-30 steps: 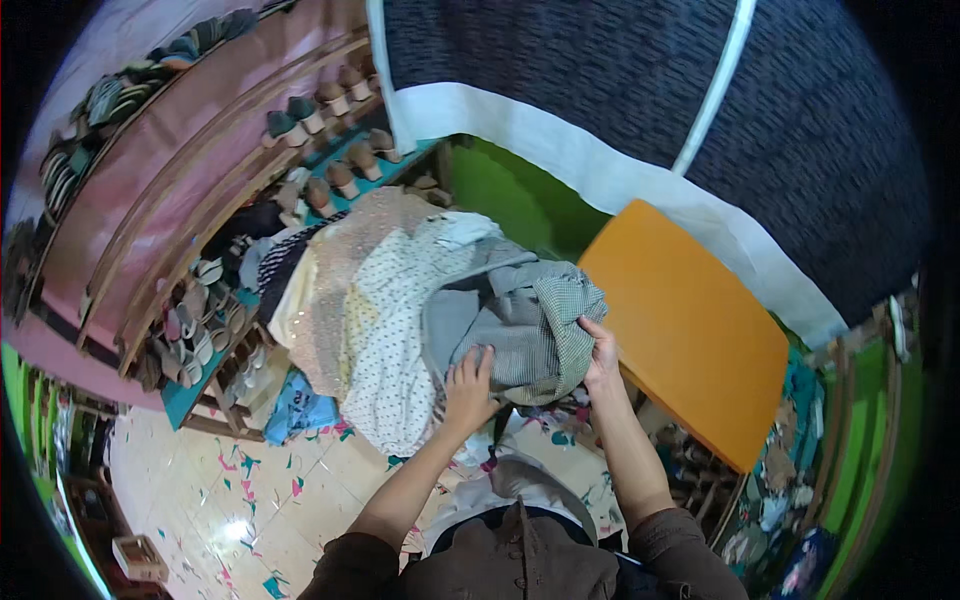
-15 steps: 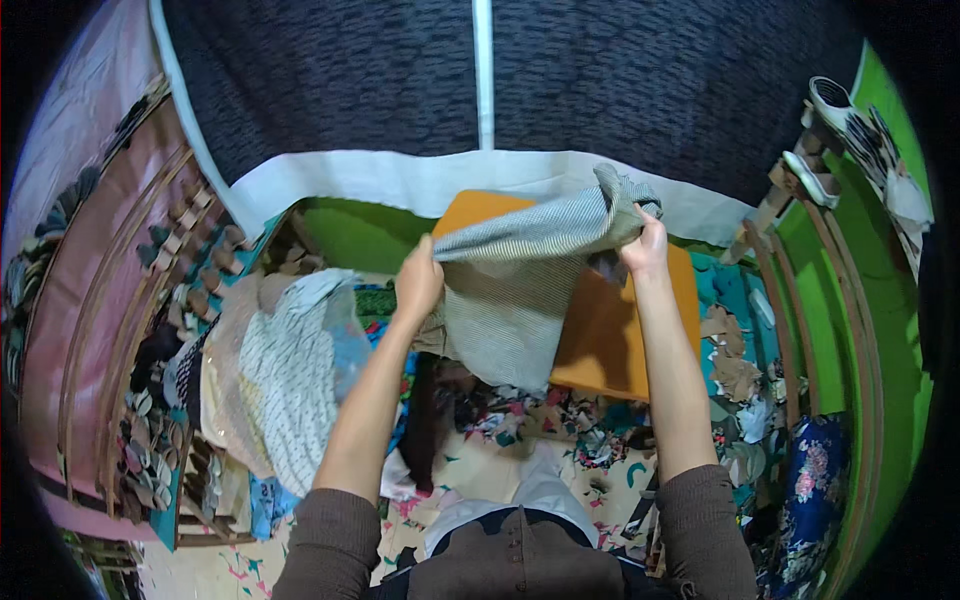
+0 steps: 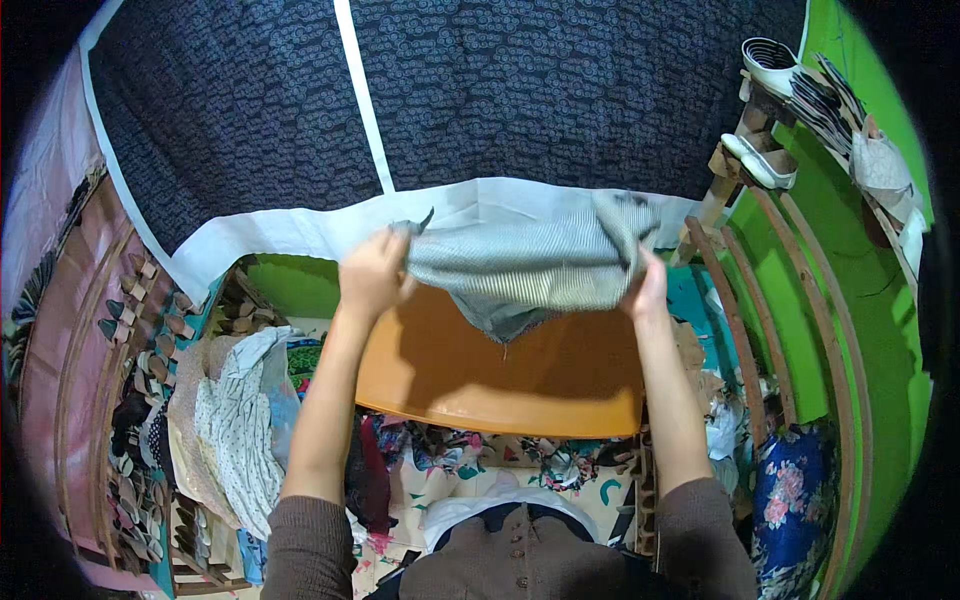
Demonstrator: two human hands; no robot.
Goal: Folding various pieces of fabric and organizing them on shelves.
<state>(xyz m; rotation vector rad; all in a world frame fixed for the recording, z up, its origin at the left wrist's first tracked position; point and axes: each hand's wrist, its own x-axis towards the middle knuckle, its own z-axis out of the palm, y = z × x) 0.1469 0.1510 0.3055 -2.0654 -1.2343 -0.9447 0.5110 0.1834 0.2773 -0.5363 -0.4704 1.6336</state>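
A grey and cream finely striped cloth (image 3: 530, 255) is stretched between my two hands, above an orange table (image 3: 480, 385). My left hand (image 3: 375, 270) is closed on its left end, and a small dark tip of fabric sticks up past the fingers. At the other end my right hand (image 3: 648, 285) grips a bunched, rolled part. The middle sags in folds, and a pointed corner with a loose thread hangs below. Both hands are slightly blurred.
Piled fabrics (image 3: 240, 410) lie to the left beside racks of shoe parts (image 3: 140, 350). A dark patterned curtain (image 3: 560, 100) hangs behind the table. Wooden rails (image 3: 820, 290) line the green right wall, near a blue floral roll (image 3: 795, 500). Scraps litter the floor.
The cloth's long hanging part has been gathered up, leaving a short pointed corner. My left hand has moved left, drawing the cloth wider. My view has shifted, showing more of the orange table.
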